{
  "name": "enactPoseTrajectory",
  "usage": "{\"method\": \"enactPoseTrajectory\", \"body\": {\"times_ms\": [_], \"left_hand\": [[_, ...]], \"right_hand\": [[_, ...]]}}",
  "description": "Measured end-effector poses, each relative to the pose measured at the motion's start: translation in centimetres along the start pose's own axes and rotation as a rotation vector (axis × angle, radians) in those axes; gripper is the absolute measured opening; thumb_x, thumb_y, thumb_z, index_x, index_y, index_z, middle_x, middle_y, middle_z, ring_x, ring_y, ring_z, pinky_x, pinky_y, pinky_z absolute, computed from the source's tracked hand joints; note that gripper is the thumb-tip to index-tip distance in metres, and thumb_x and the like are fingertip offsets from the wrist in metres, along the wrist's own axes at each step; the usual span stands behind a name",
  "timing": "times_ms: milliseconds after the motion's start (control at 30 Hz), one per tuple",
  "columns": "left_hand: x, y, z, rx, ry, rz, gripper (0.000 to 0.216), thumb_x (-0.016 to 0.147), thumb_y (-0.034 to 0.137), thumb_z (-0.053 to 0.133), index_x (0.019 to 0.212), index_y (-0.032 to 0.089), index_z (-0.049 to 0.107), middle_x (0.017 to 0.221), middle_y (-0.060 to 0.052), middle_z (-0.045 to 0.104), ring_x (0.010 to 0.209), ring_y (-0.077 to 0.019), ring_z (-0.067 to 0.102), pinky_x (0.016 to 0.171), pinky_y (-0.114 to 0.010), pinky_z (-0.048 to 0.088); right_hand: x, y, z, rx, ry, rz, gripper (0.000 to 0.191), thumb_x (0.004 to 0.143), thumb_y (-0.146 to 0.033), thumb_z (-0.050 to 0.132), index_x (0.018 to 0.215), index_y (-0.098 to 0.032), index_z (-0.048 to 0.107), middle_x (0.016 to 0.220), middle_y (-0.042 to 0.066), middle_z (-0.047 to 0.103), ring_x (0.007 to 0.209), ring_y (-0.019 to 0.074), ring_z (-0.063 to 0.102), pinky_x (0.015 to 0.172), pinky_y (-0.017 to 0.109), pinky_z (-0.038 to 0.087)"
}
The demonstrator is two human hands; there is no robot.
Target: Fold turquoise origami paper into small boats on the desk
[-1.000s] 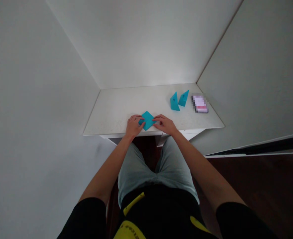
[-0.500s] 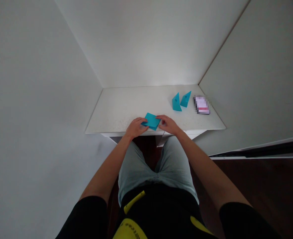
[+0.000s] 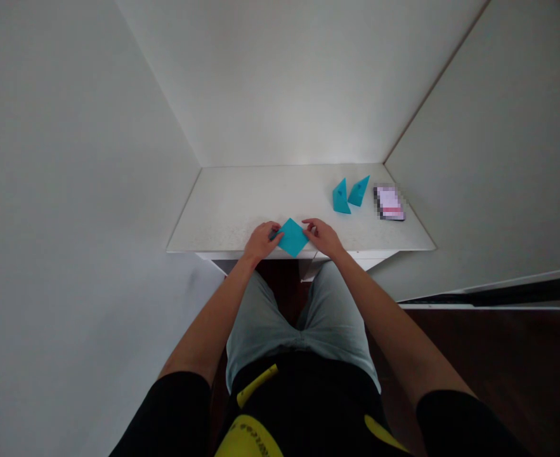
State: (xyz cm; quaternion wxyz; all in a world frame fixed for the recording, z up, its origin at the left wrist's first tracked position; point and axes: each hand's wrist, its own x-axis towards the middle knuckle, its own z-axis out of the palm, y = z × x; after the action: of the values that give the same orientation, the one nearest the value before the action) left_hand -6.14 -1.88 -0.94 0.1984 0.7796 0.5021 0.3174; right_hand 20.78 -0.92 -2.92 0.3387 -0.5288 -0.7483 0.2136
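A blue sheet of folded paper (image 3: 293, 238) lies diamond-shaped at the front edge of the white table, one corner pointing toward me. My left hand (image 3: 262, 240) pinches its left corner between thumb and fingers. At the opposite corner, my right hand (image 3: 322, 236) grips the paper with its thumb and a curled finger, while the index finger stretches out above. Two blue folded paper pieces, one nearer (image 3: 340, 198) and one farther (image 3: 358, 191), stand to the right, apart from my hands.
The narrow white table (image 3: 232, 197) is enclosed by walls at the back, left and right. A pixelated phone-like rectangle (image 3: 390, 203) lies at its right end. Below the front edge is a drawer or shelf front (image 3: 375, 259), close above my knees.
The paper between my hands has gone from two offset layers to one even diamond, its lower corner closer to me. My right fingers have shifted to its right corner. The view has shifted slightly.
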Motion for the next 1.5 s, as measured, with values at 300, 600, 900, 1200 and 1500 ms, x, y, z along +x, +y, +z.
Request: {"method": "enactPoseTrajectory", "body": {"times_ms": [300, 600, 900, 1200, 1500], "left_hand": [[-0.1, 0.4, 0.5, 0.123, -0.074, 0.087, 0.042, 0.101, 0.025, 0.058, 0.14, 0.035, 0.072, 0.153, -0.005, 0.066, 0.149, -0.0323, 0.05, 0.125, -0.056, 0.036], [0.0, 0.2, 0.7, 0.157, -0.106, 0.061, 0.044, 0.103, 0.026, 0.055, 0.142, 0.036, 0.071, 0.162, -0.003, 0.059, 0.156, -0.0311, 0.044, 0.128, -0.055, 0.031], [-1.5, -0.9, -2.1, 0.307, -0.171, 0.084, 0.046, 0.104, 0.022, 0.052, 0.141, 0.041, 0.072, 0.163, 0.0, 0.057, 0.154, -0.0303, 0.047, 0.124, -0.057, 0.032], [-3.9, 0.6, -1.5, 0.211, -0.173, 0.26, 0.049, 0.089, 0.038, 0.08, 0.136, 0.028, 0.073, 0.153, -0.01, 0.066, 0.145, -0.0309, 0.058, 0.124, -0.051, 0.034], [0.1, 2.7, -1.3, -0.234, -0.043, -0.01, 0.028, 0.098, 0.046, 0.069, 0.1, 0.021, 0.08, 0.095, -0.005, 0.08, 0.087, -0.0208, 0.072, 0.085, -0.033, 0.056]], "right_hand": [[-1.1, -2.8, -0.4, -0.166, 0.04, -0.107, 0.033, 0.108, -0.034, 0.054, 0.132, -0.026, 0.074, 0.13, 0.013, 0.07, 0.12, 0.0322, 0.065, 0.105, 0.05, 0.055], [-4.0, -4.4, 2.6, -0.252, -0.139, -0.314, 0.065, 0.11, -0.054, 0.051, 0.165, -0.02, 0.048, 0.17, 0.016, 0.044, 0.157, 0.0348, 0.045, 0.13, 0.059, 0.036], [-4.7, -0.6, -1.3, -0.36, -0.219, -0.375, 0.084, 0.106, -0.064, 0.054, 0.172, -0.016, 0.032, 0.174, 0.019, 0.037, 0.161, 0.0353, 0.038, 0.133, 0.059, 0.03], [-4.5, 0.0, -1.4, -0.228, -0.171, -0.384, 0.05, 0.103, -0.049, 0.061, 0.146, -0.023, 0.063, 0.153, 0.016, 0.064, 0.143, 0.0351, 0.059, 0.126, 0.063, 0.037], [-2.9, -1.4, -3.2, 0.258, 0.016, -0.048, 0.036, 0.099, -0.06, 0.065, 0.097, -0.024, 0.07, 0.089, 0.004, 0.075, 0.085, 0.0234, 0.069, 0.083, 0.038, 0.058]]}}
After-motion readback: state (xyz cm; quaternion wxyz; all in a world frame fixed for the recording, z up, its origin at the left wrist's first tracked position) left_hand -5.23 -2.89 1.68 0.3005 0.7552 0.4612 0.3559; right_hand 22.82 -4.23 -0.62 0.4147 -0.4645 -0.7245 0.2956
